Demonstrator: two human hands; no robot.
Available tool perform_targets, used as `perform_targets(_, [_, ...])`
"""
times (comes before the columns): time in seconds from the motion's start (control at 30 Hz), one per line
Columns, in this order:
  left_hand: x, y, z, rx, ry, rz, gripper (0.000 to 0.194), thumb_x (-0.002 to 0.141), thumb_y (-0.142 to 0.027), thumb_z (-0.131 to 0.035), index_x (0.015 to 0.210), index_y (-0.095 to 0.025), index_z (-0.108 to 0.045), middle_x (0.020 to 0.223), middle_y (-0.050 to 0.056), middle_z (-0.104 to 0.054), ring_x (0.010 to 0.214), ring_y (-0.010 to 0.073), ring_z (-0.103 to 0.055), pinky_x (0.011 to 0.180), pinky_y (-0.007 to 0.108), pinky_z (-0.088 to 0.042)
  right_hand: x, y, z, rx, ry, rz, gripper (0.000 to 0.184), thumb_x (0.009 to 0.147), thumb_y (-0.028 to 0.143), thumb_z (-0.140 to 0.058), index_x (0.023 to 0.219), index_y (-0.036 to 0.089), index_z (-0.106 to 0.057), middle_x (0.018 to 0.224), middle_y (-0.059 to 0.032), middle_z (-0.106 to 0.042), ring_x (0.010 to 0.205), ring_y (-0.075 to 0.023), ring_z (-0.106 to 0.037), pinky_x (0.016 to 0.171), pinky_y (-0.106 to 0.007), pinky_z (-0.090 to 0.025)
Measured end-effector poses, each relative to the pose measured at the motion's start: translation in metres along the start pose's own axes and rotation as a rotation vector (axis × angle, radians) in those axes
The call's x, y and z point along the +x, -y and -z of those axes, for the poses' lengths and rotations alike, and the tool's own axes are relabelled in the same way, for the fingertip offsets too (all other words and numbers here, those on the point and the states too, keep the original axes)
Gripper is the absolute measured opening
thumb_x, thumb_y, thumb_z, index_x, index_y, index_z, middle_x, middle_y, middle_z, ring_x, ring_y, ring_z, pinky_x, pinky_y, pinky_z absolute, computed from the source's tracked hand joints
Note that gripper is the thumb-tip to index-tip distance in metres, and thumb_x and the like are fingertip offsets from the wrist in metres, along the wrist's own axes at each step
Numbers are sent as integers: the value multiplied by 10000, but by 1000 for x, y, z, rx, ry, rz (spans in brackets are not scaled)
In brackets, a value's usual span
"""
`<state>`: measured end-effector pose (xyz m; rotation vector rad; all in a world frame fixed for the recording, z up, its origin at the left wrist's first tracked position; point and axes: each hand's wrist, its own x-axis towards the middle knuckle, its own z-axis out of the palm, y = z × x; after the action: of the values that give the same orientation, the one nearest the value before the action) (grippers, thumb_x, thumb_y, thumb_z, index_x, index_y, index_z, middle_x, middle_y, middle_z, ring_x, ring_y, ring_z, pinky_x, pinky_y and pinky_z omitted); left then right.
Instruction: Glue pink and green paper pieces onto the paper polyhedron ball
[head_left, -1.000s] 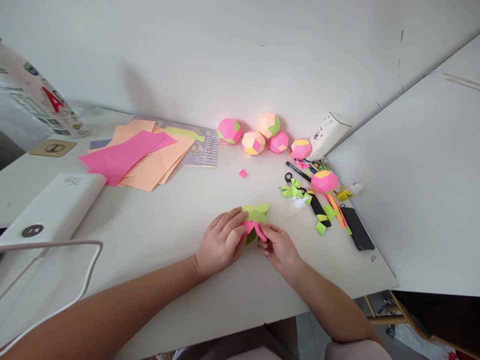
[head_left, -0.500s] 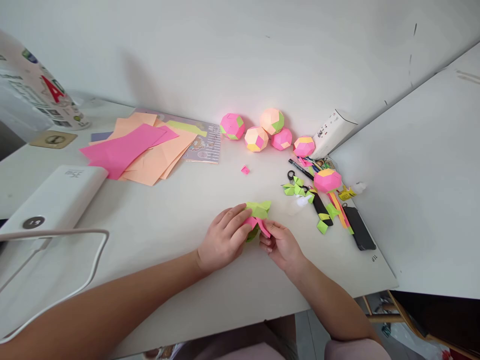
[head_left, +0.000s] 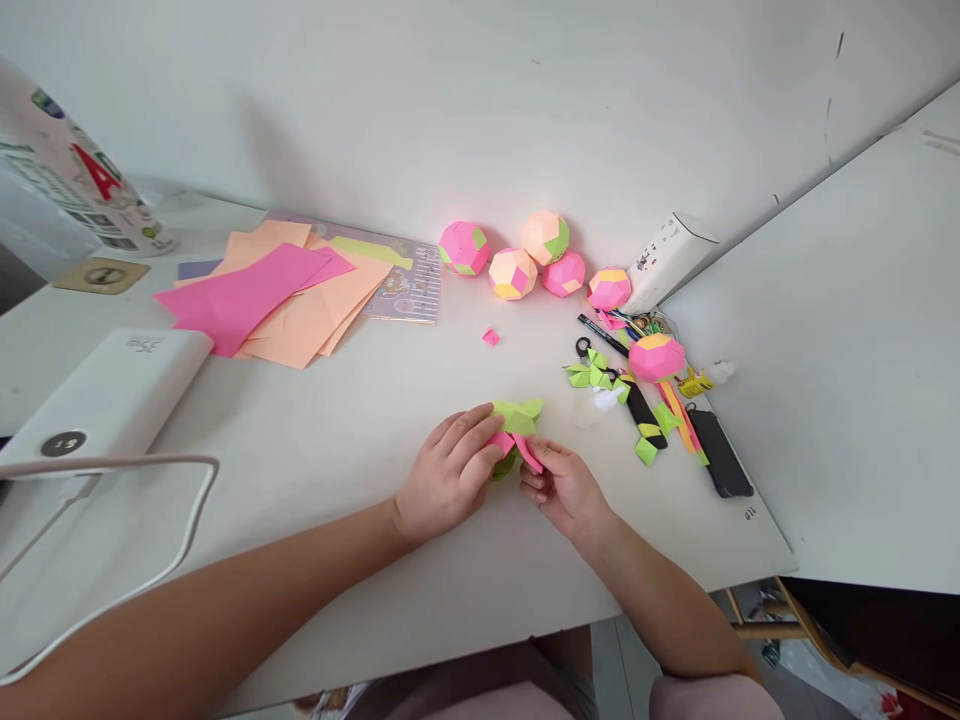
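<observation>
Green-and-pink folded-paper model [head_left: 517, 418] at the middle of the white table [head_left: 360, 420]. We see the left hand [head_left: 442, 472], fingers curled closed over its left side, and the right hand [head_left: 571, 492], fingers pinched shut on its pink flap. Beyond, we note faceted multicoloured paper balls [head_left: 512, 273] and one small pink paper piece [head_left: 490, 337].

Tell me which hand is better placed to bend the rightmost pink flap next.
Probably the right hand: its fingertips pinch that pink flap, while the left hand holds the green paper from the other side.
</observation>
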<state>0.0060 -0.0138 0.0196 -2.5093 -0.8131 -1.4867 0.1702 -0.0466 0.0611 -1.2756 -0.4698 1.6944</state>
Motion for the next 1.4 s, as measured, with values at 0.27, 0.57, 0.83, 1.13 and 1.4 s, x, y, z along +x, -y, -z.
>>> perform_targets(0.27, [1, -1, 0, -2, -4, 1, 195, 857, -18, -524, 969, -174, -488, 1055, 153, -675, 1140, 307, -610, 810, 435, -571, -1, -1, -1, 2, -14, 7, 350, 647, 377, -812, 547, 166, -550, 512, 58, -410, 475, -64, -330, 420, -222, -216])
perform_targets(0.57, [1, 0, 0, 11, -3, -4, 194, 849, -9, -525, 960, -166, -498, 1044, 158, -679, 1126, 313, -618, 807, 436, -571, -2, 0, -2, 11, -16, 1, 350, 623, 375, -828, 550, 161, -561, 523, 56, -421, 474, -58, -336, 416, -211, -220])
perform_targets(0.83, [-1, 0, 0, -32, 5, 18, 207, 860, -21, -521, 988, -181, -494, 1079, 151, -676, 1183, 308, -584, 834, 441, -558, -3, -1, -3, -4, -25, 23, 344, 631, 385, -820, 554, 165, -567, 529, 51, -430, 484, -65, -337, 418, -218, -220])
perform_targets(1.13, [0, 0, 0, -13, 6, 27, 178, 880, -48, -516, 977, -196, -497, 1080, 125, -672, 1166, 295, -597, 827, 440, -570, -3, -3, -3, -23, -60, 73, 316, 640, 388, -810, 571, 175, -588, 534, 48, -444, 483, -72, -353, 427, -235, -222])
perform_targets(1.4, [2, -1, 1, 20, -3, 10, 170, 873, -41, -529, 967, -180, -505, 1043, 138, -683, 1133, 305, -618, 808, 437, -575, -3, -5, -2, -36, -100, 102, 300, 614, 404, -828, 612, 175, -634, 511, 52, -467, 476, -74, -379, 441, -231, -257])
